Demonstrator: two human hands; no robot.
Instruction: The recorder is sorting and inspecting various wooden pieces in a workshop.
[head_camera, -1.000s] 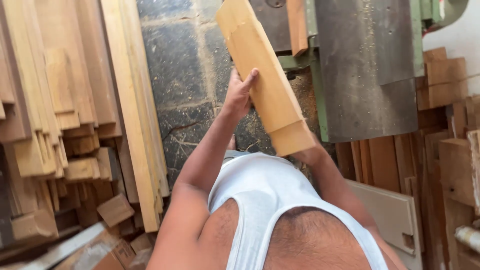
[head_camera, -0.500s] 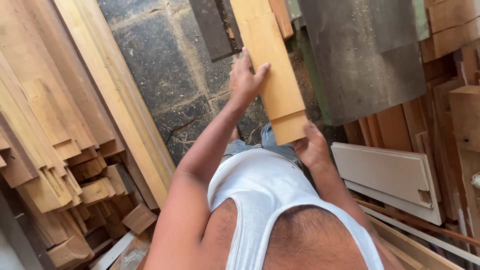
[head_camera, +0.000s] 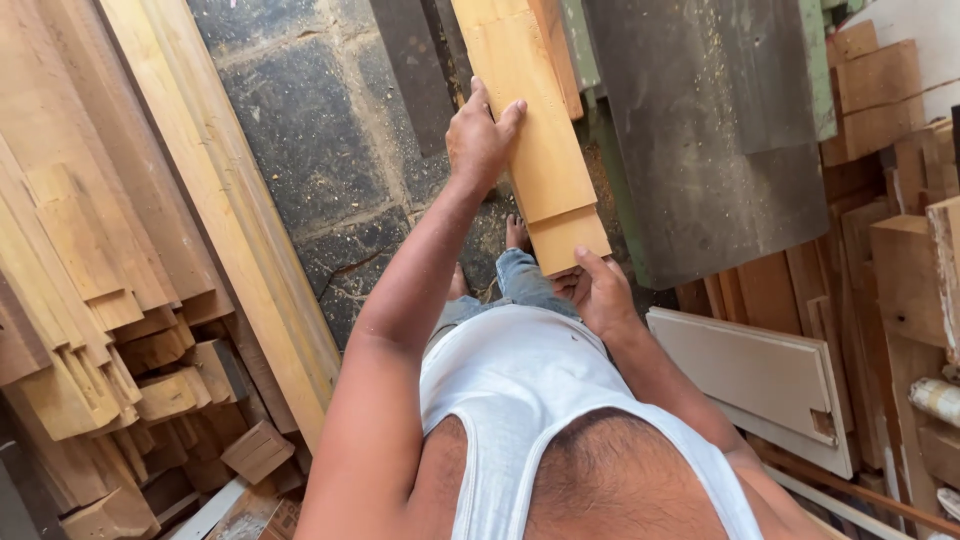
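I hold a stack of light wooden planks (head_camera: 535, 130) out in front of my chest, running from the top of the view down to my waist. My left hand (head_camera: 480, 135) grips the planks' left edge about halfway along, fingers spread over the top face. My right hand (head_camera: 598, 292) cups the near end of the lower plank from below, thumb on its end. My white vest and jeans show beneath, with one foot on the dark stone floor (head_camera: 300, 150).
Many long wooden boards (head_camera: 130, 250) lean in a pile on the left, with short offcuts at their feet. A grey machine table (head_camera: 700, 130) stands at the right. A white panel (head_camera: 760, 375) and stacked wood blocks (head_camera: 900, 250) lie at the far right.
The planks have come lower and more to the left of the machine table. My left hand has slid along the left edge; my right hand stays under the near end.
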